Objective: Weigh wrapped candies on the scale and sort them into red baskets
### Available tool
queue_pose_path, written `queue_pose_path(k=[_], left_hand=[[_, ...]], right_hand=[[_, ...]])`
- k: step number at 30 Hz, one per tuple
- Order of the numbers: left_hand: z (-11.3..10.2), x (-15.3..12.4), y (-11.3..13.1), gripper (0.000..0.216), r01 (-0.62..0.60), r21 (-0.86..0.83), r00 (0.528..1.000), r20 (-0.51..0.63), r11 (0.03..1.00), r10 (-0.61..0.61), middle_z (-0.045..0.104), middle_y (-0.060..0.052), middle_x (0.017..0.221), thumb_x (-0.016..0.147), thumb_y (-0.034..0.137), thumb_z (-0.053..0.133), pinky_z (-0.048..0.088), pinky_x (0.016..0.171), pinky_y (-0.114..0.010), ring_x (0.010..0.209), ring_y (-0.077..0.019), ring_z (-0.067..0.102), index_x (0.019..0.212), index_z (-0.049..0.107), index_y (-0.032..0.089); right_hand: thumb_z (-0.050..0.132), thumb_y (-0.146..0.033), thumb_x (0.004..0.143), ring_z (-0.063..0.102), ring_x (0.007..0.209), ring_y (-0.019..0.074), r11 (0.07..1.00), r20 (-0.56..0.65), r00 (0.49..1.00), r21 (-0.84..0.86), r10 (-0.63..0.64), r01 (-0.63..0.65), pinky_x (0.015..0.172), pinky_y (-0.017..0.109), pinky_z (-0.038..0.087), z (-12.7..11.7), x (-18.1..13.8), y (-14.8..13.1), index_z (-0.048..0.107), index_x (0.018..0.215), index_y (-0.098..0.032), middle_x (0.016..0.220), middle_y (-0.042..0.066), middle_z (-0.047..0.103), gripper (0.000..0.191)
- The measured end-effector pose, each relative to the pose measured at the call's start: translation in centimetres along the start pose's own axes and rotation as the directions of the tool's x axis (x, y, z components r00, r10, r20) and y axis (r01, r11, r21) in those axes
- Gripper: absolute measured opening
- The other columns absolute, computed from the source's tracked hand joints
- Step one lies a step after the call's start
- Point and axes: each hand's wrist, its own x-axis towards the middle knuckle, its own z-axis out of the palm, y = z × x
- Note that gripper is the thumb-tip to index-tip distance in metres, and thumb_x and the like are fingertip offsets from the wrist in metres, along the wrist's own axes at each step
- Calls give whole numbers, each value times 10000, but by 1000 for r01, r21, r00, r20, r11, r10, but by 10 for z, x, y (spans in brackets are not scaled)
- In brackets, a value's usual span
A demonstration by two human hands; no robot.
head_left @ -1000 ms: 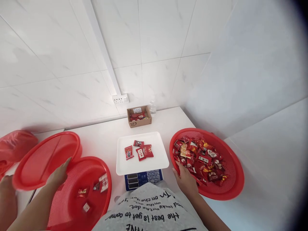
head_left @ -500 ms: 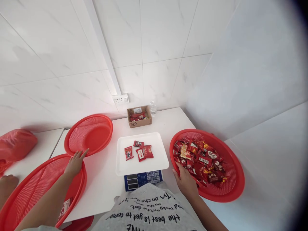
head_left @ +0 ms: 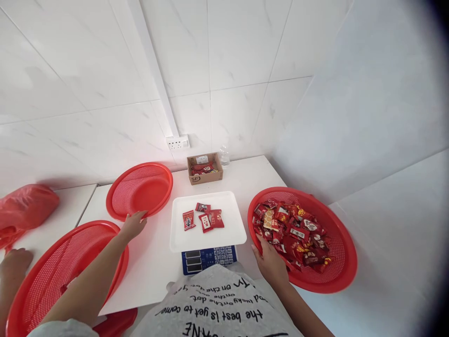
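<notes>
My left hand (head_left: 133, 224) reaches out to the near rim of an empty red mesh basket (head_left: 140, 187), its fingers stretched and touching the rim. My right hand (head_left: 269, 263) grips the near left rim of a big red basket (head_left: 342, 271) full of red candy packets (head_left: 293, 231), thumb over the edge. Between the two baskets stands a scale with a white tray (head_left: 206, 234) carrying several red candy packets (head_left: 202, 219); its blue keypad (head_left: 208, 258) faces me.
Another red mesh basket (head_left: 52, 276) hangs over the table's front left edge. Beside it at the far left is someone else's hand (head_left: 14, 263), with a red plastic bag (head_left: 30, 206) behind it. A small cardboard box (head_left: 205, 169) and a clear bottle (head_left: 224, 156) stand by the tiled wall.
The empty basket, held up at the left a second ago, now lies on the table left of the scale, and my left hand followed it. The lower basket shifted left. My right hand stayed put.
</notes>
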Motion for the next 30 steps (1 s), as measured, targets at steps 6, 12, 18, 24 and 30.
queue_pose_path(k=[6, 12, 18, 24, 30], left_hand=[[17, -10, 96, 506, -273, -140, 953, -176, 952, 247, 412, -109, 1363, 858, 430, 344, 203, 1074, -382, 1296, -213, 297, 1276, 428, 157], [44, -25, 190, 809, -375, -242, 926, -49, 895, 375, 170, -115, 1479, 760, 595, 455, 135, 1062, -508, 1356, -281, 102, 1406, 160, 207], [48, -22, 214, 860, -447, -141, 895, -76, 883, 441, 190, -121, 1472, 707, 560, 565, 162, 1049, -487, 1327, -292, 195, 1401, 186, 222], [46, -21, 201, 442, -520, -22, 842, -183, 854, 508, 442, -93, 1302, 844, 452, 430, 331, 934, -414, 1137, -249, 438, 1244, 457, 264], [41, -23, 200, 334, -515, -12, 851, -127, 857, 510, 542, -91, 1117, 848, 357, 443, 425, 801, -363, 981, -231, 513, 1138, 524, 214]], right_hand=[[265, -419, 871, 446, 1180, 234, 1000, -20, 1000, -2, -15, 15, 928, 356, 374, 1, -1, 1, 377, 1311, -111, 1282, 130, 488, 549], [260, -425, 874, 450, 1176, 235, 1000, -11, 1000, -23, 5, -5, 913, 356, 383, 1, -1, -1, 372, 1312, -123, 1285, 129, 485, 545], [256, -412, 880, 458, 1171, 220, 999, -33, 999, -39, -16, 15, 922, 334, 374, 3, -1, 1, 380, 1309, -127, 1271, 127, 497, 530], [255, -425, 879, 459, 1171, 222, 999, -43, 999, -48, -24, 22, 916, 328, 379, 5, -1, 4, 377, 1312, -126, 1272, 127, 498, 540], [255, -415, 881, 474, 1157, 227, 998, -32, 999, -53, -30, 28, 899, 331, 390, 6, 0, 4, 381, 1312, -128, 1292, 128, 484, 533]])
